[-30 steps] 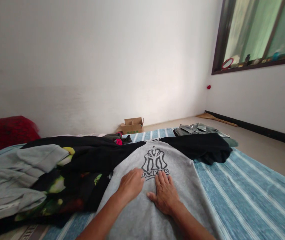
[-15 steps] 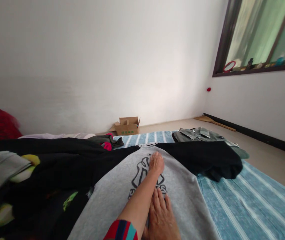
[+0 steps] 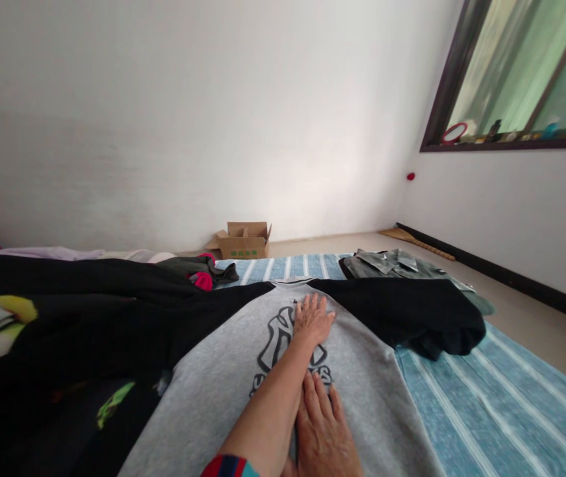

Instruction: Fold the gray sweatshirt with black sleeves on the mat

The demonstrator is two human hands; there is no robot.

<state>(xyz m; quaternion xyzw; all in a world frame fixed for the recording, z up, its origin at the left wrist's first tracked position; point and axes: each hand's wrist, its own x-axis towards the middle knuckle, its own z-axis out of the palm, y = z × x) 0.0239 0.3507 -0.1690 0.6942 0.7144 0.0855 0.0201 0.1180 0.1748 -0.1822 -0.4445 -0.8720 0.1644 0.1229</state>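
Observation:
A grey sweatshirt with black raglan sleeves (image 3: 203, 411) lies face up, its dark printed logo (image 3: 275, 344) partly covered by my left forearm. My left hand (image 3: 314, 319) presses flat on the grey chest near the collar, above the logo. Lower down, my right hand (image 3: 322, 430) rests flat on the same fabric, just under the logo's lettering and partly cut off by the frame. Neither hand holds anything. A striped sleeve cuff (image 3: 228, 467) shows on my left arm.
A black printed garment (image 3: 64, 331) lies heaped to the left. Beyond the collar are a dark cloth with pink (image 3: 198, 271), a cardboard box (image 3: 243, 242) and a folded grey-green shirt (image 3: 392, 264). A blue striped mat (image 3: 501, 397) lies beneath, with a wall and window (image 3: 511, 79) beyond.
My left hand has slid from beside the logo up toward the collar, crossing over my right hand's wrist area. My right hand has moved back toward me. The view has tilted and shifted right.

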